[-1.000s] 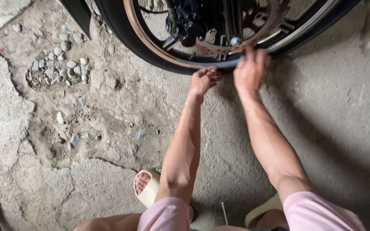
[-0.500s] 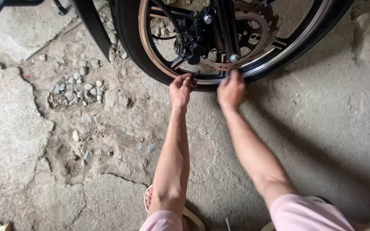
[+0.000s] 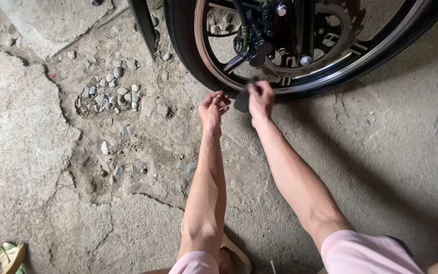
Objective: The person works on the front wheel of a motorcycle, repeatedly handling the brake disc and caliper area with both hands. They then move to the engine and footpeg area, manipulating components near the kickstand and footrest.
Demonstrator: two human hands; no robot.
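A motorcycle wheel [image 3: 193, 56] with a black tyre, dark spokes and a brake disc fills the top of the head view. My right hand [image 3: 261, 99] is at the tyre's lower edge, fingers pinched on a small dark piece [image 3: 241, 101] that could be a rag or a pad. My left hand [image 3: 213, 107] hovers just left of it, fingers curled and apart, holding nothing I can make out. Both forearms reach forward from my pink shorts [image 3: 366, 253].
Cracked concrete floor with a patch of loose pebbles [image 3: 110, 94] to the left. A black stand leg [image 3: 143, 25] slants down near the tyre. A sandal [image 3: 236, 256] is under my left arm; another sandal [image 3: 10, 256] lies at the bottom left corner.
Both hands have come slightly off the tyre's edge, and the right hand now pinches a dark piece. The camera view has shifted so the wheel sits further right.
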